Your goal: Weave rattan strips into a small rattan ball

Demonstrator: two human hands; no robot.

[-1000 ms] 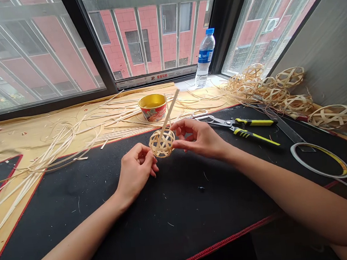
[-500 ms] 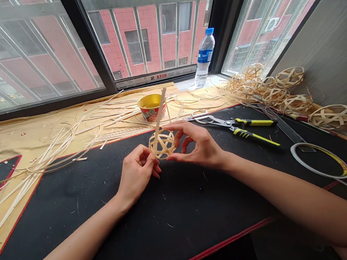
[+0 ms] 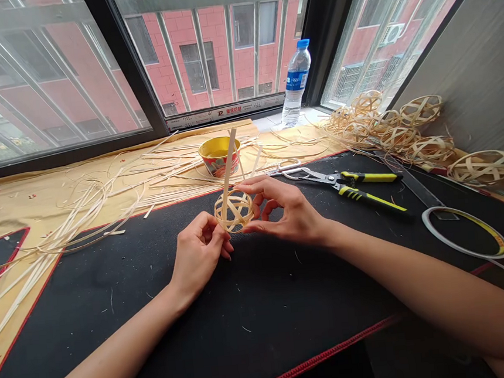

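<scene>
A small open-weave bamboo ball (image 3: pixel 234 212) is held above the black work mat (image 3: pixel 113 319), with a loose pale strip (image 3: pixel 228 167) standing up from it. My left hand (image 3: pixel 199 252) pinches the ball's lower left side. My right hand (image 3: pixel 285 208) grips its right side with the thumb and fingertips, and its fingers curve around the weave. The ball's far side is partly hidden by my fingers.
Yellow-and-black shears (image 3: pixel 344 185) and a steel ruler (image 3: pixel 410 184) lie on the mat to the right, beside a tape ring (image 3: pixel 463 232). Several woven balls (image 3: pixel 425 150) sit at right, with loose strips (image 3: pixel 81 204) at left, a yellow cup (image 3: pixel 219 155) and a water bottle (image 3: pixel 296 85) behind.
The upright strip has swung from leaning right to nearly vertical as the ball turned a little. My right fingers have shifted around the ball, and the view has tilted slightly.
</scene>
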